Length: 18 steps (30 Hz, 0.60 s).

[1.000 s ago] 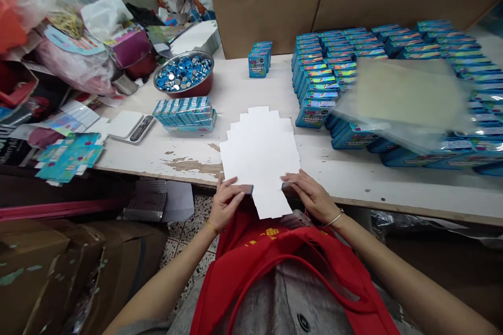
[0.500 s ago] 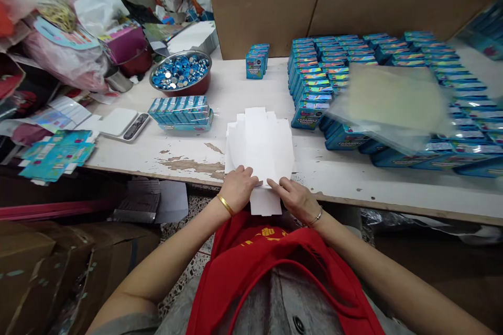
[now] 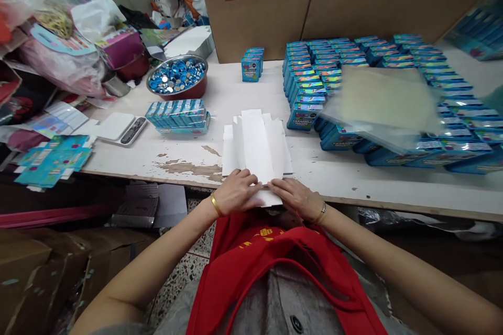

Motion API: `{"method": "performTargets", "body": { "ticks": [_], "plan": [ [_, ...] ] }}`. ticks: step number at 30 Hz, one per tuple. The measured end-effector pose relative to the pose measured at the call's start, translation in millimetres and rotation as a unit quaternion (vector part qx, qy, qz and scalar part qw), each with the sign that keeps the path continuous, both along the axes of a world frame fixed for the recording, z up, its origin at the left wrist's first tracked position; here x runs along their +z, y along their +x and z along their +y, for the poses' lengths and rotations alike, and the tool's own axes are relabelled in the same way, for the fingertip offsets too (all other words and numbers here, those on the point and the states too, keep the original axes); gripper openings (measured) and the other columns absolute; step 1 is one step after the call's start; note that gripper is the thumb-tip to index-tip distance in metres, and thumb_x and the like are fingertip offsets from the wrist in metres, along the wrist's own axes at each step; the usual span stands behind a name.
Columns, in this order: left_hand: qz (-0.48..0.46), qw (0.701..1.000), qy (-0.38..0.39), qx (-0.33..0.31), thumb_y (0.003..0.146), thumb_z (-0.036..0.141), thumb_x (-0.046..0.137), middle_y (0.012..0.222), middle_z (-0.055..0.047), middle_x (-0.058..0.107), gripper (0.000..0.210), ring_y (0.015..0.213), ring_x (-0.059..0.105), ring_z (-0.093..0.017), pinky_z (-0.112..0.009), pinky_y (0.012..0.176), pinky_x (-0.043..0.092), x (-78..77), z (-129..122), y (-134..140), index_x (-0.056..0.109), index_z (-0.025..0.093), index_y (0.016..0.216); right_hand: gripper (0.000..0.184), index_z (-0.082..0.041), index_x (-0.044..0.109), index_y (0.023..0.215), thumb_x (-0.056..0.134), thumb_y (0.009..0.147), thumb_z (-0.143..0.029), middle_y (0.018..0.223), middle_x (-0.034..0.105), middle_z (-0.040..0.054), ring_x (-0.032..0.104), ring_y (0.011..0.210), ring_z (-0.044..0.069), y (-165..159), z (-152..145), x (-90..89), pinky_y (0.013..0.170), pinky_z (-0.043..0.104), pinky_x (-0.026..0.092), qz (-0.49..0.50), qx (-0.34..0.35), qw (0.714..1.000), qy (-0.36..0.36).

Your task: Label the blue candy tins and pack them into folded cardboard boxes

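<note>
A white cardboard box blank (image 3: 257, 146) lies at the table's front edge, plain side up, with its long side panels partly raised. My left hand (image 3: 238, 191) pinches the left corner of its near end, fingers bent over the fold. At the right corner of that fold, my right hand (image 3: 296, 199) grips the card, fingers pressed together. Between the hands, the near end flap tilts up over the table edge. My thumbs are mostly hidden beneath the card.
Rows of blue boxes (image 3: 302, 115) stand at right, partly under translucent sheets (image 3: 387, 99). A bowl of blue-wrapped pieces (image 3: 178, 77), a wrapped pack (image 3: 178, 116), a scale (image 3: 121, 128) and flattened blue cartons (image 3: 55, 159) are at left. A large carton (image 3: 255, 21) stands behind.
The blank's side panels have come up from a flatter, bowed state. Its near end flap, which hung down, is now tilted upward, and my fingers have closed further along the fold.
</note>
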State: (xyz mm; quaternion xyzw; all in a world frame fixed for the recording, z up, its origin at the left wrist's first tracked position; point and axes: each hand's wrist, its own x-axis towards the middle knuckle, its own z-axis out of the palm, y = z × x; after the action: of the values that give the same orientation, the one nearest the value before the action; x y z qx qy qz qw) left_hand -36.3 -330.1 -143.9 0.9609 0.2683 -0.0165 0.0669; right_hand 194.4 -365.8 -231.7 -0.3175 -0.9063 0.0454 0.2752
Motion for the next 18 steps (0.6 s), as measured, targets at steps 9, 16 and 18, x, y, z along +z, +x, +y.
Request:
{"method": "performTargets", "body": {
  "ticks": [9, 16, 18],
  "plan": [
    [0.018, 0.982, -0.037, 0.183, 0.093, 0.034, 0.044, 0.081, -0.004, 0.068, 0.024, 0.076, 0.062, -0.019, -0.030, 0.070, 0.041, 0.0, 18.6, 18.0, 0.058, 0.021, 0.107, 0.064, -0.028, 0.012, 0.149, 0.039, 0.093, -0.014, 0.145, 0.039, 0.0141, 0.046, 0.127, 0.025, -25.9, -6.3, -7.1, 0.094, 0.045, 0.051, 0.183, -0.119, 0.976, -0.007],
    [-0.030, 0.948, -0.110, 0.296, 0.083, 0.031, 0.060, 0.091, -0.007, 0.069, 0.027, 0.088, 0.065, -0.026, -0.037, 0.077, 0.049, 4.1, 24.3, 29.9, 0.057, 0.021, 0.108, 0.060, -0.022, 0.019, 0.150, 0.031, 0.092, -0.008, 0.140, 0.046, 0.0147, 0.060, 0.095, 0.025, -25.9, -5.3, -17.4, 0.080, 0.045, 0.054, 0.046, -0.120, 0.992, 0.011],
    [-0.154, 0.939, -0.069, 0.300, 0.083, 0.029, 0.059, 0.114, -0.011, 0.062, 0.037, 0.107, 0.059, -0.026, -0.040, 0.090, 0.047, -3.2, 13.6, 22.3, 0.051, 0.020, 0.119, 0.058, -0.021, 0.023, 0.149, 0.031, 0.092, -0.009, 0.139, 0.048, 0.0146, 0.060, 0.087, 0.024, -25.6, -3.0, -18.7, 0.076, 0.045, 0.054, 0.030, -0.124, 0.992, 0.019]
  ]
}}
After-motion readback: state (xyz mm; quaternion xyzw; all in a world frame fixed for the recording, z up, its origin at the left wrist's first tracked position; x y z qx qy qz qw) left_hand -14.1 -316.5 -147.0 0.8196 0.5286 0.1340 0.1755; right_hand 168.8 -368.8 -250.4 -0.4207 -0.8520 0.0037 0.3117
